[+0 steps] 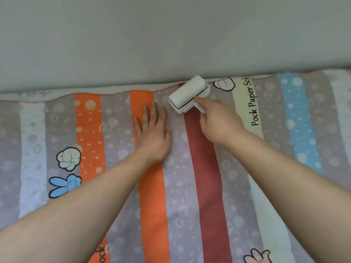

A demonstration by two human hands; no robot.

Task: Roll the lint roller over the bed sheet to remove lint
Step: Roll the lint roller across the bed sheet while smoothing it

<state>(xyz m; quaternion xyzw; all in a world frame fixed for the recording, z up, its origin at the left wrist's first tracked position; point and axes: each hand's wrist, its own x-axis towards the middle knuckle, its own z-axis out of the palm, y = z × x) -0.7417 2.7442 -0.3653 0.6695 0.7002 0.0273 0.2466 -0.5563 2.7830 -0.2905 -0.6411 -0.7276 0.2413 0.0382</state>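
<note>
Head view: lint roller (187, 93), likely light and rigid, at the far edge of the soft, easily rucked bed sheet (205, 186), gripped at its handle by the curled right hand (220, 122); left hand (153, 133) spread flat just beside, pressing down.

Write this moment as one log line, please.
right hand: grips lint roller | lint roller: near far edge of bed sheet, on red stripe | left hand: flat on bed sheet
</note>
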